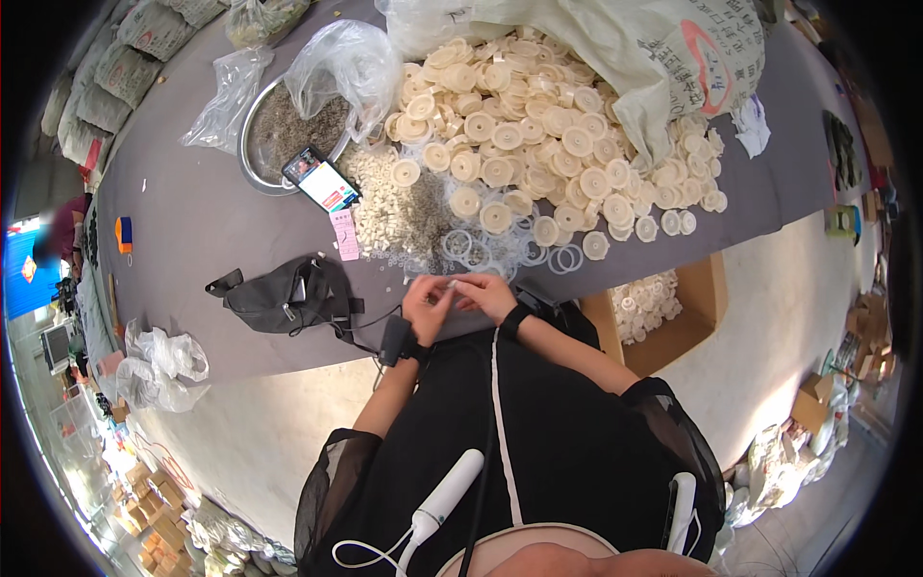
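Observation:
At the near edge of the table, my left hand (426,308) and my right hand (488,297) meet with fingertips pinched around a small white piece (452,285). The piece is mostly covered by the fingers, so its exact shape cannot be told. Just beyond them lie clear plastic rings (468,248) and a mound of small cream-coloured parts (380,183) mixed with tiny greyish ones. Farther back and to the right spreads a large heap of round cream plastic discs (538,125), each with a raised centre.
A metal bowl (248,159) of small brownish-grey parts, partly under a clear bag (341,62), has a phone (322,180) by it. A pink slip (344,236) and black bag (288,296) lie left. Below the table's right edge, a cardboard box (707,298) holds discs. A woven sack (673,58) lies behind.

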The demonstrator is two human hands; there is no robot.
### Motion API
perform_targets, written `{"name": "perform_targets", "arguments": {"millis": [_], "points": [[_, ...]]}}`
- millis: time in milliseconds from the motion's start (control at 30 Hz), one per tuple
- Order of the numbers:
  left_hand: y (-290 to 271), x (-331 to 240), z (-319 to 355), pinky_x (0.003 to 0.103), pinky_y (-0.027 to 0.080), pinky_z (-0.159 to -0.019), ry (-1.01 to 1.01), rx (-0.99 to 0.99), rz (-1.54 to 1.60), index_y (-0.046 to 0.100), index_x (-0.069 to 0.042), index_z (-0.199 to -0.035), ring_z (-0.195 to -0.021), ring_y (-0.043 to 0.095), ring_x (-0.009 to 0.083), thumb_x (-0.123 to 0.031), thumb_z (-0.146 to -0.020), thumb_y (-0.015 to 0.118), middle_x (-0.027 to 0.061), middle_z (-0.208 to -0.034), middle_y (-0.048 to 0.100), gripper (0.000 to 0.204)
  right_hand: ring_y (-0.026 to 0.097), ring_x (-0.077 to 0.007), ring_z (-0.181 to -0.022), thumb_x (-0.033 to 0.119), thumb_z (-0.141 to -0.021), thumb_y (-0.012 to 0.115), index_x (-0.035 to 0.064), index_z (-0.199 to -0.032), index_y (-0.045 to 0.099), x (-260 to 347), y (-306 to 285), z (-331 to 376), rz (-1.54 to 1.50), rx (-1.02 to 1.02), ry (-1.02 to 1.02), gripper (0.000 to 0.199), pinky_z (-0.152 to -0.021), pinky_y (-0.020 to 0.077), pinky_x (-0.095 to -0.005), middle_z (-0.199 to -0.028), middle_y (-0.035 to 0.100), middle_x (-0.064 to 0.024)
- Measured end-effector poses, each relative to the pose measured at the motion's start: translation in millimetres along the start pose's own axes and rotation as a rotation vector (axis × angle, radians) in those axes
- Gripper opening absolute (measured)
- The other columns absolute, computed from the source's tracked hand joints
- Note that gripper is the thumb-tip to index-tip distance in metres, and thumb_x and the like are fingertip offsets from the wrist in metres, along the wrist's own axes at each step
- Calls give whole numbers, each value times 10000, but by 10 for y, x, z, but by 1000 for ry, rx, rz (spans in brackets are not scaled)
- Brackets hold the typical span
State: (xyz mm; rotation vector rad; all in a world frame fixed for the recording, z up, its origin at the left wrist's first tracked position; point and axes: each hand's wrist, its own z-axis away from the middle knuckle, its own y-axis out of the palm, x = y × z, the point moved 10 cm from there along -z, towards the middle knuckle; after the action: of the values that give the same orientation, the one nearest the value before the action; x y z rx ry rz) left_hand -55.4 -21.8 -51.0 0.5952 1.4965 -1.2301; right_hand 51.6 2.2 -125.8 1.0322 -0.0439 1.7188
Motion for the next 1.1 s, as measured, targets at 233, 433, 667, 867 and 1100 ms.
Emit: {"name": "perform_targets", "arguments": {"millis": [233,433,667,867,1100], "points": [[287,96,16,182,434,-588,-169,41,289,575,-4,-910,-630,557,93,-17,-741,585,52,-795,596,170,567,-103,-619,172,-804,539,22,-1006,558,33,-263,20,15,-95,-49,252,-556,462,-208,-790,598,-51],[396,307,-20,214,473,-605,-532,-5,781,550,24,-955,-684,602,147,-59,-777,560,110,-833,612,196,566,-112,-616,109,-791,549,3,-995,536,452,-385,112,-69,-146,-268,230,-554,460,-216,-758,595,-61],[437,304,-45,213,472,-604,-521,21,831,562,20,-931,-679,600,141,-75,-776,569,98,-823,614,182,562,-101,-607,95,-777,568,-3,-868,529,468,-283,134,-42,-37,-187,139,-542,461,-217,-723,587,-60],[422,293,-66,214,471,-607,-504,-26,812,574,21,-904,-663,594,133,-68,-774,571,86,-791,612,158,554,-95,-567,107,-750,598,11,-811,529,566,-254,157,93,-68,-247,133,-499,457,-211,-679,581,-52],[428,187,-117,207,466,-599,-464,22,727,587,30,-880,-649,580,116,-54,-757,589,85,-776,611,149,564,-123,-530,138,-724,626,21,-791,529,432,-277,146,35,33,44,166,-471,456,-217,-662,584,-64]]}}
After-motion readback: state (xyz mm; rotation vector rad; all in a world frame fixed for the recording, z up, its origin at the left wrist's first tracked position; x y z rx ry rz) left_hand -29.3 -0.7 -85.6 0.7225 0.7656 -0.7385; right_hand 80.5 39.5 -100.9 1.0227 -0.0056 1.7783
